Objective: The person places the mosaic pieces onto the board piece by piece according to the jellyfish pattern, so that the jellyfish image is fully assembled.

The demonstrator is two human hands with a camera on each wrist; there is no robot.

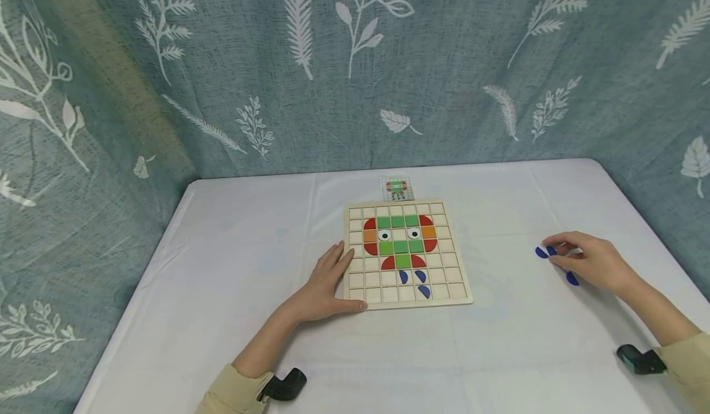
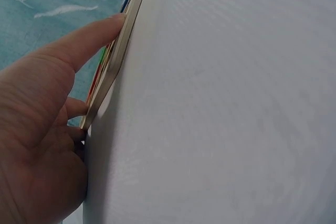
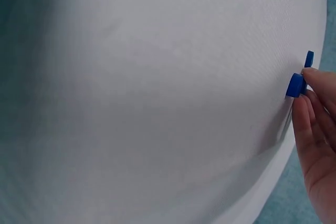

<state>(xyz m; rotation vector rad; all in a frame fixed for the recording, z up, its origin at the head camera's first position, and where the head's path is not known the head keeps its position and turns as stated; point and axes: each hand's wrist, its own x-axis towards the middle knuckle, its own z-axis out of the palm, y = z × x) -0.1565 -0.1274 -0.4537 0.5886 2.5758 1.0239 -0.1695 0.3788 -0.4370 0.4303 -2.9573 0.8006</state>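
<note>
A square wooden grid board lies on the table, holding red, orange and green pieces, two eye tiles and three blue half-moon pieces. At its near left corner rests my left hand, fingers straight along the left side and thumb on the front edge. The left wrist view shows that thumb stretched against the board's edge. Off to the right, my right hand pinches a blue half-moon piece between thumb and fingertips. Another blue piece lies just left of it, and a third under the hand.
A small picture card with a similar coloured figure lies at the board's far edge. White cloth covers the table. Patterned blue-green curtains hang behind and along both sides.
</note>
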